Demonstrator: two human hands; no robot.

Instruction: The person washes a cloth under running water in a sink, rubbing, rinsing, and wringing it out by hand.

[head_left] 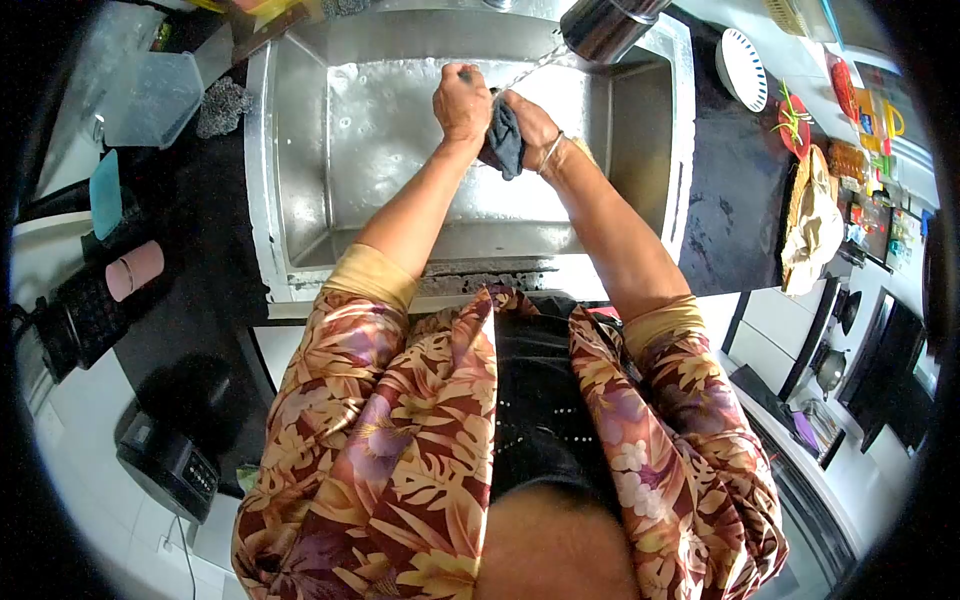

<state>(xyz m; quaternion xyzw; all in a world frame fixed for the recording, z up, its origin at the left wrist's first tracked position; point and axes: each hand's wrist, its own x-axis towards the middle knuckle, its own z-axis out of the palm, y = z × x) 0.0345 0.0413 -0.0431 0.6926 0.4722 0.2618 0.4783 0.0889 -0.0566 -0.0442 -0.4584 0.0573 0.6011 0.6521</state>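
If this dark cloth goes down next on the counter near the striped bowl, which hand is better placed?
Right, I'd say: the right hand already grips the dark cloth and is nearer the counter and striped bowl. The left hand would probably cross over the right.

Both hands (462,103) closed; forearms extended

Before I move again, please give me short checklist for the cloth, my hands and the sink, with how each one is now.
- Cloth held: ok, left hand and right hand both grip it.
- Hands over the sink: ok.
- Water running: ok, a thin stream falls toward the hands.
- Sleeves off the wrists: ok, both forearms are bare.
- Drain open: cannot tell.
- Cloth clean: cannot tell.
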